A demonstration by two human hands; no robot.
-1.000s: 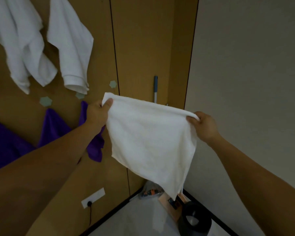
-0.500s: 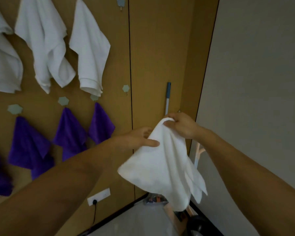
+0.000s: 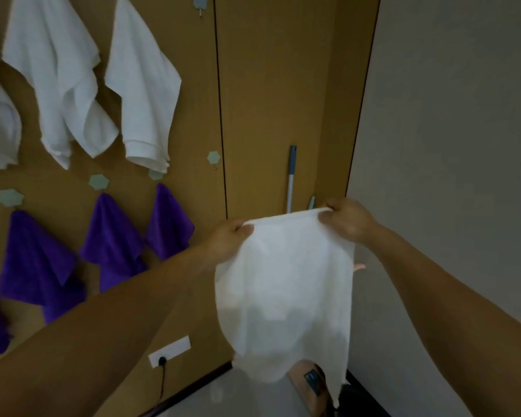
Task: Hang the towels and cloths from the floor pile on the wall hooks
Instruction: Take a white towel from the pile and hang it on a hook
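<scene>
The wooden wall [image 3: 268, 85] carries white towels [image 3: 145, 94] above purple cloths [image 3: 112, 242], hung from hooks [image 3: 98, 182]; a socket [image 3: 169, 350] sits low down.

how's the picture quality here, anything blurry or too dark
Head view: dim, warm light, no glare; the white cloth is smeared toward its lower edge, the purple cloths at left are soft; the wall seam leans, as wide-angle lenses do.

A grey pole [image 3: 290, 188] with a blue top stands against the wooden panelling [image 3: 277, 100] just above the right hand [image 3: 346, 219]. Well below the left hand [image 3: 229, 239], a white wall socket [image 3: 169, 351] holds a black plug [image 3: 162, 361], its cable [image 3: 162, 383] hanging toward the floor [image 3: 223, 397].
</scene>
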